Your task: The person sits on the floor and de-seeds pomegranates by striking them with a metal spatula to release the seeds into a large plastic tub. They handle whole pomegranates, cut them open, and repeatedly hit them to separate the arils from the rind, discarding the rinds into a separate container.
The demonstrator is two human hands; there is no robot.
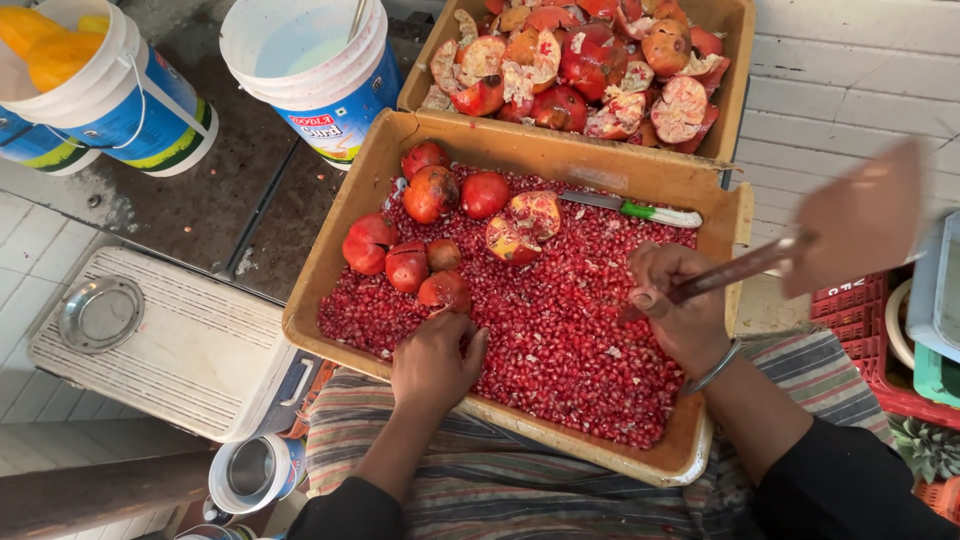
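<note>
The left hand [432,362] curls over a pomegranate [446,291], fingers closed on its near side. The right hand [680,305] is fisted around the dark handle of a flat spatula [860,222] that sticks out past the tray's rim. Both work over a tan tray [350,225] on the lap, its floor carpeted with glossy red seeds [560,340], whole and split fruit at the far end beside a green-handled knife [630,208]. Beyond sit a second tray of peels [735,90], white buckets [315,60] and white tiles.
</note>
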